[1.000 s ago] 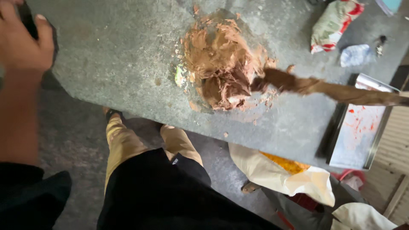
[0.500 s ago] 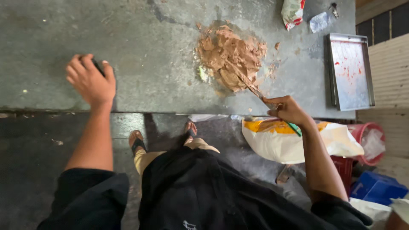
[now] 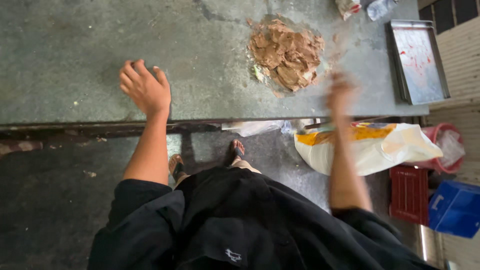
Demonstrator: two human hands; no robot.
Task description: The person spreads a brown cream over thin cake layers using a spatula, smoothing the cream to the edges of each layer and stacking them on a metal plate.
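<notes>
A lumpy mound of brown paste (image 3: 287, 55) lies on the grey stone table (image 3: 75, 45). My left hand (image 3: 145, 90) rests palm down near the table's front edge, well left of the mound, fingers apart, with nothing seen in it. My right hand (image 3: 341, 94) is a motion blur just right of and below the mound, over the table's edge. A thin stick-like line (image 3: 350, 121) shows along the edge below that hand. Whether the hand grips it is hidden by the blur.
A flat metal tray (image 3: 417, 60) with red smears lies at the table's right end. Crumpled packets (image 3: 350, 6) sit at the far edge. On the floor stand a white and yellow sack (image 3: 370, 145), a red bucket (image 3: 445, 145), a red crate (image 3: 410, 192) and a blue box (image 3: 452, 207).
My right hand, which held a paste-smeared stick in the mound, has pulled back and is moving fast. My left hand has lifted its palm; the dark thing under it no longer shows.
</notes>
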